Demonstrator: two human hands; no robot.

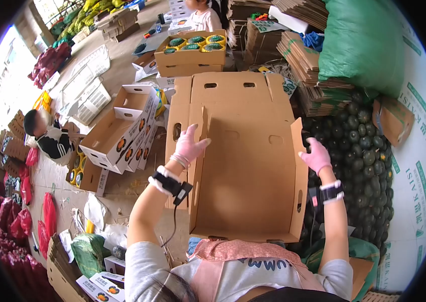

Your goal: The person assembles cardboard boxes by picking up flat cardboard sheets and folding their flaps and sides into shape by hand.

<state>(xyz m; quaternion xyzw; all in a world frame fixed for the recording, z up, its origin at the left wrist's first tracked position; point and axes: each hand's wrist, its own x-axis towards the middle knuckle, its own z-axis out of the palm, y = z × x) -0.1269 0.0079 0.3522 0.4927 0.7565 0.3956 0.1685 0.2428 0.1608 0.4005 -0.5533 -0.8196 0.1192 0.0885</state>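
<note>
A partly folded brown cardboard box lies in front of me, its two side walls and near wall raised and its far end flat. My left hand, in a pink glove, is beside the left wall with fingers spread. At the right wall's outer side is my right hand, also pink-gloved, its fingers apart. Neither hand holds anything. Under the box lies another flat cardboard sheet.
Dark green squashes are heaped at the right, below a green sack. White-sided boxes are stacked left. A filled box stands beyond. One person is at the left, another at the back.
</note>
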